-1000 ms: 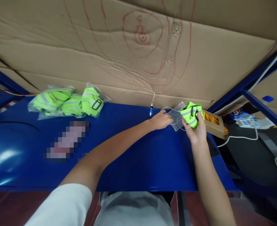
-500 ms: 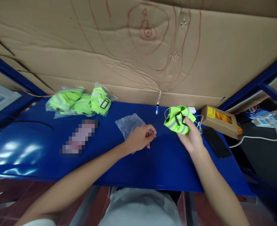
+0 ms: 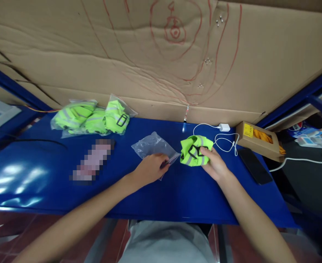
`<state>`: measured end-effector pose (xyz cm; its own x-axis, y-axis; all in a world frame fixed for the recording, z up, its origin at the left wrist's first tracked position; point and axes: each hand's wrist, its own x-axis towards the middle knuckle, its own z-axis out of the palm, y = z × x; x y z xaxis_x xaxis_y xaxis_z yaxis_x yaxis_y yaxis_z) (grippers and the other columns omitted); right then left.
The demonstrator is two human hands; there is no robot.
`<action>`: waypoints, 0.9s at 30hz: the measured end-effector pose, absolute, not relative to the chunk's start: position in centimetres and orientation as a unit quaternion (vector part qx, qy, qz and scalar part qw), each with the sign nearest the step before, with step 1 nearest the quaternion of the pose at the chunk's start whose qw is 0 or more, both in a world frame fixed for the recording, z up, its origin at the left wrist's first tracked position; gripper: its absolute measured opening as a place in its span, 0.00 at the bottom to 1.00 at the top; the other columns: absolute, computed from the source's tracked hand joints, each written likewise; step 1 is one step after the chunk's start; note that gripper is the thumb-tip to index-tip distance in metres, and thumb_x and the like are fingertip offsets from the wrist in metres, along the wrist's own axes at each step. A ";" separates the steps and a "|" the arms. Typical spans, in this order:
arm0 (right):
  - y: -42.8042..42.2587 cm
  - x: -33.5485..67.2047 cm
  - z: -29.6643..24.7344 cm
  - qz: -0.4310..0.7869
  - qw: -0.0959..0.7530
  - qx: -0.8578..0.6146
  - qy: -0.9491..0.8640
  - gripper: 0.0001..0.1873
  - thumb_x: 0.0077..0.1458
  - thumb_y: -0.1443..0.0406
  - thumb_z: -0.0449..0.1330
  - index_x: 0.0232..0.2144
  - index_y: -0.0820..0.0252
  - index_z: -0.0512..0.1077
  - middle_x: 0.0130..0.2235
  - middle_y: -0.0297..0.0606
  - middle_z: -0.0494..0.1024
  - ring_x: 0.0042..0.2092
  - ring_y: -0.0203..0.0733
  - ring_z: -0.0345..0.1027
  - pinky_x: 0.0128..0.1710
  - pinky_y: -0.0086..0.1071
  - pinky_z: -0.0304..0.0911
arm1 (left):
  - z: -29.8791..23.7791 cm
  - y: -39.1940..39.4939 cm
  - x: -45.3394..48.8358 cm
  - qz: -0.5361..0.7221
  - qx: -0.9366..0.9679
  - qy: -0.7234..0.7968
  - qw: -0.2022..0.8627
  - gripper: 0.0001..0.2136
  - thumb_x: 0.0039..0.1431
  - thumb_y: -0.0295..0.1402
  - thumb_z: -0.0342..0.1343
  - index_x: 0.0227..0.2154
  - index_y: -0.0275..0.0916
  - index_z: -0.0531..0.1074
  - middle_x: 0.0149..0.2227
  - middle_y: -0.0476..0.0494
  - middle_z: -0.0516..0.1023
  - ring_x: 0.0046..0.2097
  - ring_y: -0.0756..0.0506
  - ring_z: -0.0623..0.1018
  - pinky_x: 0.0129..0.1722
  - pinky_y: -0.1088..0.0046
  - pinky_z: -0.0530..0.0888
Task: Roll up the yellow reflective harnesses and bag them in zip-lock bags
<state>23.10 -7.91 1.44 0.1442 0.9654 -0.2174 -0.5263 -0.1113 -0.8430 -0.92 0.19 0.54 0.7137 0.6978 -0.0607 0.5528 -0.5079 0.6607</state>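
In my right hand (image 3: 215, 162) is a rolled-up neon-yellow reflective vest (image 3: 195, 151) with grey stripes and black buckles, thumb on top. My left hand (image 3: 152, 168) pinches the edge of a clear plastic bag (image 3: 152, 144) lying on the blue table (image 3: 161, 201). The bag's right corner reaches up to the left side of the vest; whether they touch I cannot tell. Part of the bag is hidden under my left hand. At the back left lie several similar vests (image 3: 95, 118) packed in clear bags.
A pixelated flat item (image 3: 93, 160) lies left of my left hand. On the right are a black phone (image 3: 255, 166), a cardboard box (image 3: 259, 140) with orange contents, and a white charger (image 3: 224, 127) with its cable. A cardboard panel (image 3: 108, 73) stands along the back.
My right hand has brought the vest leftward and slightly down, close to the bag. The left hand has shifted a little left and now grips the bag's edge, which is raised.
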 end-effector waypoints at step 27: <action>-9.2 22.5 1.9 0.739 0.370 -0.392 -0.405 0.33 0.45 0.66 0.77 0.55 0.55 0.76 0.52 0.41 0.83 0.50 0.47 0.80 0.47 0.36 0.76 | -0.8 0.1 -0.4 0.171 0.690 0.341 0.615 0.16 0.58 0.38 0.61 0.48 0.38 0.73 0.32 0.45 0.82 0.34 0.42 0.83 0.32 0.69 0.77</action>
<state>22.45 -9.23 1.88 -0.4196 0.8636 -0.2795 -0.2283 -0.3984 -0.8883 -0.38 0.13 -0.81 0.7089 0.6807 -0.1847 0.2610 -0.0098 0.9653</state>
